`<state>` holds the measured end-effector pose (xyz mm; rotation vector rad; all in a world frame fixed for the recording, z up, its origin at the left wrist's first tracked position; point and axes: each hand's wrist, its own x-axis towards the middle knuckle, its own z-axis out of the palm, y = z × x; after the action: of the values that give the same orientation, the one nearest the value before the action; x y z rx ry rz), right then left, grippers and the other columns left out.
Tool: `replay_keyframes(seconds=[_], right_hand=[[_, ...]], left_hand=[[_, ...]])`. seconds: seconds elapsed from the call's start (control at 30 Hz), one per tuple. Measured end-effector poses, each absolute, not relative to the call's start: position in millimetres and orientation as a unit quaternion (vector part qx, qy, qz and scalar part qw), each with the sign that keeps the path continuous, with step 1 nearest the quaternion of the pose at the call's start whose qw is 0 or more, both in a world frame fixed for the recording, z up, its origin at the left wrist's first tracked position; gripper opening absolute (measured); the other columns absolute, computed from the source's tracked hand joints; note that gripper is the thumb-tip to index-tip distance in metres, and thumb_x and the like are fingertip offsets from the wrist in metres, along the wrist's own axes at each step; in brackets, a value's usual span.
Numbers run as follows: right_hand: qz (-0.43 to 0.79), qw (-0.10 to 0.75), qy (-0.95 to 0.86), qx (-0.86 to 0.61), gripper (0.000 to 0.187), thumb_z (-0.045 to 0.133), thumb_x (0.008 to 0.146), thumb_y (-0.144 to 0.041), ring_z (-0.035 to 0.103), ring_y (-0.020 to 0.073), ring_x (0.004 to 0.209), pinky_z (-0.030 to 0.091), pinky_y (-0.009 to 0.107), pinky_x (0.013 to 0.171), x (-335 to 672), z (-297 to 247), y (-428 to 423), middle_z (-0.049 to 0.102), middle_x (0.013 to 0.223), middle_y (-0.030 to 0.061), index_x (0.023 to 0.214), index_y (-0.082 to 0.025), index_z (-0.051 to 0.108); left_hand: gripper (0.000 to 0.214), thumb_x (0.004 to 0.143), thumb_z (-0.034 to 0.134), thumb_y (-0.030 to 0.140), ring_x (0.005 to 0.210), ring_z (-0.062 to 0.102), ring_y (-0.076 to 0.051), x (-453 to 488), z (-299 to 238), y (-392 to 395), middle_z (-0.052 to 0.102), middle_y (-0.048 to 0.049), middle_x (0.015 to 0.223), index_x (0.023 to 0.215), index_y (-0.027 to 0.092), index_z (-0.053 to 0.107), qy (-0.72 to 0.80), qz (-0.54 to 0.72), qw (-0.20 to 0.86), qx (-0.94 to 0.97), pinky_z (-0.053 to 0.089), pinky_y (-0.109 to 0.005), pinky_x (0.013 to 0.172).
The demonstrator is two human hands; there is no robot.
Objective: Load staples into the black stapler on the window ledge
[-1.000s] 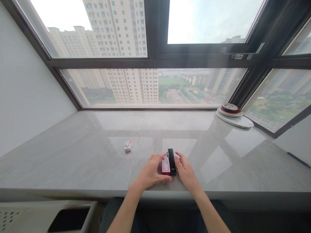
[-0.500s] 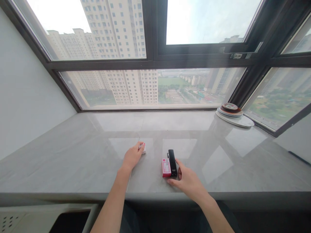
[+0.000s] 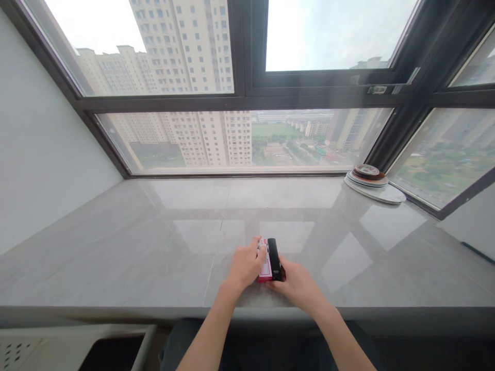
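Observation:
A black stapler (image 3: 274, 260) lies lengthwise on the grey stone sill, pointing away from me. Against its left side rests a pink-and-white staple box (image 3: 265, 270). My left hand (image 3: 246, 262) is closed on a small white-and-pink box (image 3: 263, 242), holding it at the stapler's left side just beyond the staple box; the fingers partly cover it. My right hand (image 3: 297, 283) curls round the stapler's near right end, its fingers along the right side and its thumb at the front by the staple box.
Stacked round plates or mats (image 3: 373, 180) sit in the sill's far right corner. Dark-framed windows rise behind the stone sill (image 3: 116, 247). Below its front edge at left is a white unit (image 3: 46, 345) with a dark opening. A dark thin strip (image 3: 477, 251) lies at the right wall.
My left hand has carried the small box rightward to the stapler and staple box. My right hand has closed in more tightly against the stapler.

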<state>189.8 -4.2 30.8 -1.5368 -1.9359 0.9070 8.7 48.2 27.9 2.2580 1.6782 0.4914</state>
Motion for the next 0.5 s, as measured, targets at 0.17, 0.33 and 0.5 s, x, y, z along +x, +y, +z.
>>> replay_keyframes(seconds=[0.17, 0.33, 0.5], right_hand=[[0.374, 0.278, -0.698, -0.544, 0.057, 0.073, 0.073, -0.028, 0.062, 0.0208, 0.074, 0.043, 0.026, 0.068, 209, 34, 1, 0.075, 0.088, 0.0001, 0.129, -0.024, 0.064], [0.4, 0.292, -0.662, -0.563, 0.054, 0.075, 0.068, -0.032, 0.064, 0.025, 0.078, 0.047, 0.031, 0.072, 269, 37, 11, 0.075, 0.086, 0.0006, 0.121, -0.022, 0.071], [0.414, 0.311, -0.602, -0.607, 0.046, 0.083, 0.056, -0.041, 0.065, 0.0285, 0.08, 0.048, 0.034, 0.073, 360, 39, 18, 0.075, 0.084, 0.0056, 0.095, -0.017, 0.077]], left_hand=[[0.058, 0.107, 0.018, 0.043, 0.103, 0.072, -0.031, 35, 17, 49, 0.069, -0.0218, 0.124, 0.15, 0.013, 0.042, 0.607, 0.148, 0.113, 0.772, 0.045, -0.042, 0.094], [0.069, 0.105, 0.018, 0.046, 0.104, 0.071, -0.037, 106, 19, 61, 0.072, -0.027, 0.111, 0.157, 0.002, 0.027, 0.634, 0.171, 0.186, 0.731, 0.044, -0.049, 0.095], [0.074, 0.104, 0.021, 0.045, 0.112, 0.067, -0.039, 204, 28, 74, 0.066, -0.035, 0.12, 0.158, -0.006, 0.019, 0.595, 0.167, 0.245, 0.747, 0.043, -0.051, 0.096]])
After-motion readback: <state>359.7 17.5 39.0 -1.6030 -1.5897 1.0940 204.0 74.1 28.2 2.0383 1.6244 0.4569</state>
